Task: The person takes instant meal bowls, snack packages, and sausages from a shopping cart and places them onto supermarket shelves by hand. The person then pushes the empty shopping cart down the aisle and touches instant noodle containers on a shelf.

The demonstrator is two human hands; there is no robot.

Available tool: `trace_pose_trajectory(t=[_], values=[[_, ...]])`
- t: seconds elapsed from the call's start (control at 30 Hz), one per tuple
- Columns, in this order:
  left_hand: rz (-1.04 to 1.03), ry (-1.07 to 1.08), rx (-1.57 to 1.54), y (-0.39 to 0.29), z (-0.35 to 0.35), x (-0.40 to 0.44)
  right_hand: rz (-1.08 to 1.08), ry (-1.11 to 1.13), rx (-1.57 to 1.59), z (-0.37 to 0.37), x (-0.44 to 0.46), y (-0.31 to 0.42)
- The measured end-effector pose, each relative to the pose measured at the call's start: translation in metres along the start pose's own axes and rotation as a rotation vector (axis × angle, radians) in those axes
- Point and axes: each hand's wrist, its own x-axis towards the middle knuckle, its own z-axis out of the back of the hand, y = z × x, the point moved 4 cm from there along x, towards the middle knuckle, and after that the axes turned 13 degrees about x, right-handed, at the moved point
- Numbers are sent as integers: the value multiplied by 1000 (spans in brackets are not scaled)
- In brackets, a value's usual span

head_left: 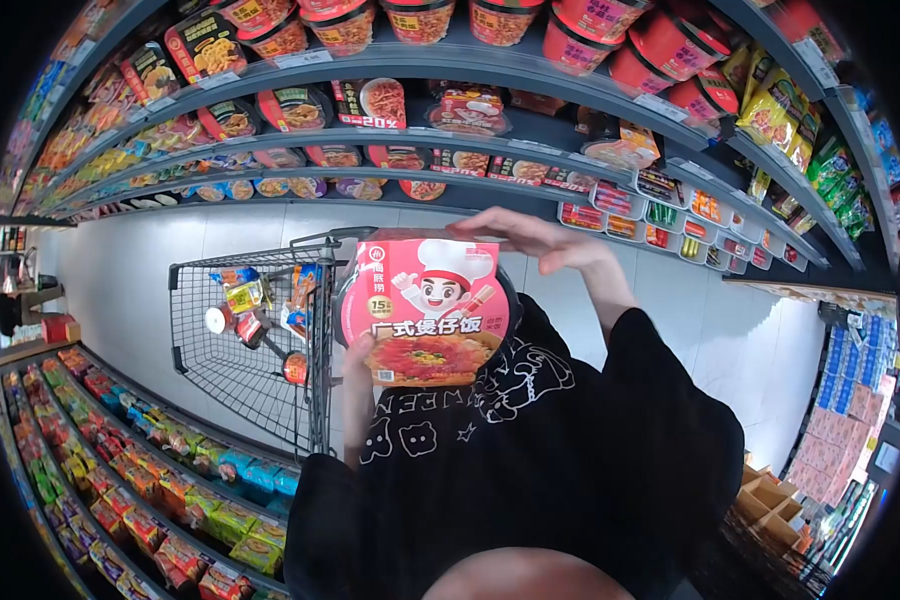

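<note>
Fingers (358, 362) of two hands (560, 246) at one pink package (428, 310)

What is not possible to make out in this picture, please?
All in the head view:
- Most fingers of the left hand: behind the pink, chef-printed food package.
- The package's back: hidden by its front.
- Labels of goods in the grey wire shopping cart: too small.
- Far ends of the grey metal shelves: cut off by the dark round border.

Head-height view, facing steeply down
</note>
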Motion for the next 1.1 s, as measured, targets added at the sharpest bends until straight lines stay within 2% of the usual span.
trace_pose_trajectory(t=[0.07,0.13,0.17,0.2,0.23,0.27,0.37,0.43,0.47,0.6,0.67,0.77,0.87,1.0,1.07,1.1], values=[[-155,75,-34,-11,-20,4,-37,-22,-123,-5,1,15],[-551,38,195,-63,-55,7,-96,-72,-517,-16,3,35],[-688,97,329,-65,-57,13,-143,-80,-649,-20,1,44],[-822,155,465,-65,-59,16,-150,-77,-647,-29,4,50],[-904,201,477,-63,-65,19,-142,-72,-800,-42,8,54],[-923,238,540,-62,-70,21,-133,-65,-953,-50,10,53],[-855,253,455,-52,-68,30,-122,-94,-952,-43,5,39],[-777,245,770,-56,-70,33,-123,-202,-915,-31,-3,33],[-785,154,877,-58,-68,35,-141,-188,-915,-23,-7,31],[-709,-204,912,-31,-27,48,-31,-520,-1394,22,-23,34],[-648,-281,963,-11,-16,50,-54,-545,-1628,59,-30,30],[-646,-386,1233,7,-13,44,-82,-521,-1787,125,-44,26],[-657,-430,1223,11,-14,42,-128,-498,-1952,170,-45,24],[-643,-474,1101,14,-6,47,-143,-473,-1971,207,-43,3],[-645,-511,1135,16,-9,43,-169,-684,-2008,222,-46,2],[-640,-499,1152,17,-9,41,-384,-786,-2041,225,-42,1]])
